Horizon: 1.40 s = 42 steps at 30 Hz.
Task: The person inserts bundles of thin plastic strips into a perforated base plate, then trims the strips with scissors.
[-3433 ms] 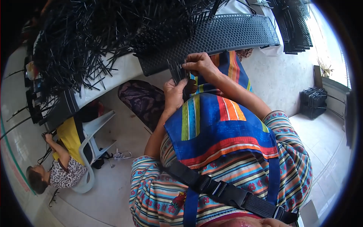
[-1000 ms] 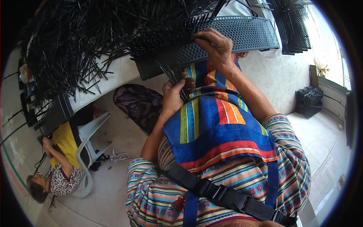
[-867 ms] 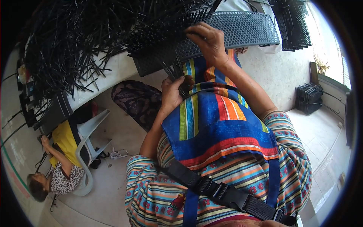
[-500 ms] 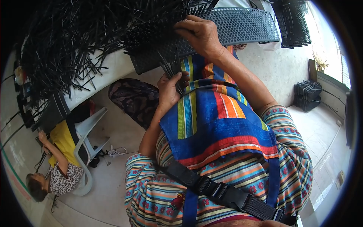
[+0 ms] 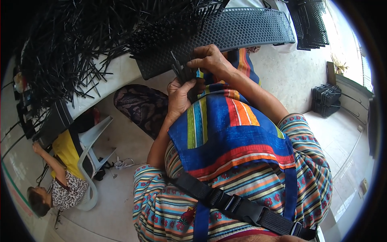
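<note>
My left hand [image 5: 179,94] is closed round a small bunch of thin black plastic strips [image 5: 177,69], which stick up past the thumb. Close above that bunch is my right hand [image 5: 211,60], its fingers curled together at the upper ends of the strips; anything pinched between them is too dark to make out. Just beyond both hands lies a long, curved dark panel [image 5: 254,28] full of small round holes. Dense black strips [image 5: 165,36] stand upright in its left part, while the holes on the right show bare.
A big heap of loose black strips [image 5: 60,56] covers the white table [image 5: 86,103] at left. A co-worker [image 5: 68,185] sits by a pale plastic chair [image 5: 90,177] at lower left. Stacked black perforated pieces [image 5: 310,24] hang at upper right; a black bundle [image 5: 326,99] rests on the floor.
My right hand has come down from the strips standing in the panel to the bunch in my left hand. The left hand keeps hold of its strips, almost unmoved.
</note>
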Each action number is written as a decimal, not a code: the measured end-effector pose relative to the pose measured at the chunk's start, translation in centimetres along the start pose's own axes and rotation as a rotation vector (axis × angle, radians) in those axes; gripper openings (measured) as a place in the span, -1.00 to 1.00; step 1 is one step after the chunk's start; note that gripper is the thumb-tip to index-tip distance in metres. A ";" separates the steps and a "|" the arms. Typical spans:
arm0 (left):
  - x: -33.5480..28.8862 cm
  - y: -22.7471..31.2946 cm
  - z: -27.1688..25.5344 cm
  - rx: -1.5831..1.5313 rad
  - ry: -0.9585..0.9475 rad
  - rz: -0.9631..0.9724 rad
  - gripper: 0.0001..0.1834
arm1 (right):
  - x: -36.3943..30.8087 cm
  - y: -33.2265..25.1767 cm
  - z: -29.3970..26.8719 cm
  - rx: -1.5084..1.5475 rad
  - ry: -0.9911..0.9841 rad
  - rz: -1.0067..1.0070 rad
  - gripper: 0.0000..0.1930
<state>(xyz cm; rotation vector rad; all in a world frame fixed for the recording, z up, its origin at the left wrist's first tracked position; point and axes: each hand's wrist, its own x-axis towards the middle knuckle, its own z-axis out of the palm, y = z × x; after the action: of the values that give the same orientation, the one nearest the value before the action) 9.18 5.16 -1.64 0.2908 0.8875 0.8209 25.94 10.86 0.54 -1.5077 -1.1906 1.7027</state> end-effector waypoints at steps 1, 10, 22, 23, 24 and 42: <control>0.0 0.0 0.0 0.000 0.001 0.003 -0.84 | 0.0 0.1 0.2 0.054 -0.007 0.012 -0.87; 0.8 -0.5 -0.6 -0.183 0.137 -0.016 -0.87 | -0.2 0.1 -1.7 0.161 0.334 -0.255 -0.96; 0.9 -1.1 -1.2 -0.103 0.172 -0.075 -0.91 | 2.3 -1.3 -4.3 -0.078 0.527 -0.729 -0.91; 0.8 -1.1 -1.2 -0.095 0.144 -0.024 -0.91 | 2.2 -1.4 -4.2 -0.026 0.530 -0.706 -0.90; 0.8 -1.0 -1.2 -0.087 0.114 0.026 -0.90 | 2.3 -1.2 -4.3 -0.027 0.529 -0.706 -0.90; 1.2 -1.3 -1.9 -0.029 0.100 -0.089 -0.86 | 2.5 -2.6 -4.1 -0.511 0.492 -0.842 -0.86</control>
<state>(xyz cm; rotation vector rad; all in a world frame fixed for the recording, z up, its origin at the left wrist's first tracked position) 8.81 5.04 -4.20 0.1849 0.9749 0.7699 29.09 15.16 1.77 -1.2776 -1.7026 0.4646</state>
